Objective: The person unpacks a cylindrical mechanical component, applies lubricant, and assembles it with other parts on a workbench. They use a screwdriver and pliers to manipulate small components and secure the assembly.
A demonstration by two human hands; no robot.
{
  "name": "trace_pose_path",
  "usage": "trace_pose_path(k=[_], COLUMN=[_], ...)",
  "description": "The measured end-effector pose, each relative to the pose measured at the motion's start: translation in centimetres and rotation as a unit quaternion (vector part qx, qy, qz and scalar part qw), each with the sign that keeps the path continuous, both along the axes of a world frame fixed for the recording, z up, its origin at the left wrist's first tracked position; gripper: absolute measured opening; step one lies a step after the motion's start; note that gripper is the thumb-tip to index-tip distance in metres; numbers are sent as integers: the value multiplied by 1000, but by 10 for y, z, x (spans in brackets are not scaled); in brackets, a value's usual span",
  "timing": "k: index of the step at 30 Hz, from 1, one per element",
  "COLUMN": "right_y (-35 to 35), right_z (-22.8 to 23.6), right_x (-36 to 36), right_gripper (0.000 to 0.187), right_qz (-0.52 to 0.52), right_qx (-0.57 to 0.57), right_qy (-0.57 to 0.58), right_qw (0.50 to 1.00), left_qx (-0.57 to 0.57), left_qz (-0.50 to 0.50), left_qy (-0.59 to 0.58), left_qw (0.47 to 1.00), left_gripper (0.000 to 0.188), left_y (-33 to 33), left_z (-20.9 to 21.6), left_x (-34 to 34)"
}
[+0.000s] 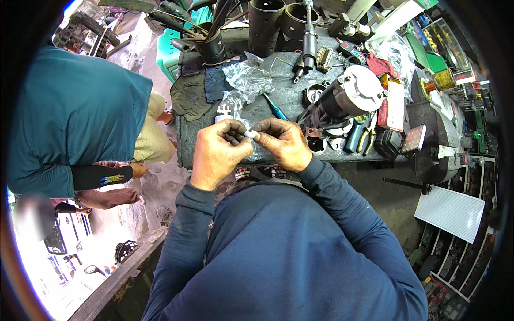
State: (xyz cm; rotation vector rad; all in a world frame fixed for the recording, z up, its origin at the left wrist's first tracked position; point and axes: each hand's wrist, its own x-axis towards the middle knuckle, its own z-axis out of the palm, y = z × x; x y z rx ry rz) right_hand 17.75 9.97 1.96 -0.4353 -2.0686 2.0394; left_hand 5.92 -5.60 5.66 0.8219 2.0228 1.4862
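Note:
Between the fingertips of both hands is a small white piece [251, 134], too small to name. My left hand [220, 147] pinches it from the left, fingers curled and smudged dark. From the right my right hand [284, 140] pinches it with thumb and forefinger. Both hands are held over the near edge of the workbench. Just beyond them lies a screwdriver [275, 108] with a teal handle. A white pronged part [223, 112] stands behind my left hand, and crumpled clear plastic [247, 80] lies farther back.
A cylindrical motor [350, 93] with a pale end cap stands at the right, near pliers [367, 140] and a red-and-white box [391, 104]. Metal cylinders [266, 27] and a can of rods [211, 48] line the back. A person in a teal shirt [80, 117] stands at the left.

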Motion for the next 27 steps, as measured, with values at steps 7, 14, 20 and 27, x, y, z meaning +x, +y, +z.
trace_pose_path(k=[7,14,20,27], right_y=[-6,0,-9,-16], right_z=[-2,5,-8,-9], right_x=[-2,-4,-3,-4], right_gripper=[20,36,24,20], right_qz=[-40,0,-54,-114], right_qx=[44,533,409,59], right_qy=[-32,115,106,25], right_qw=[998,838,905,991], left_qx=[5,-13,35,94], left_qz=[-8,-30,-50,-2], left_qy=[-45,-27,-93,-233], left_qw=[999,999,994,968], left_gripper=[14,9,6,6], left_y=[10,9,8,12], left_z=[-16,-30,-41,-56], left_x=[-4,-9,-16,-19])
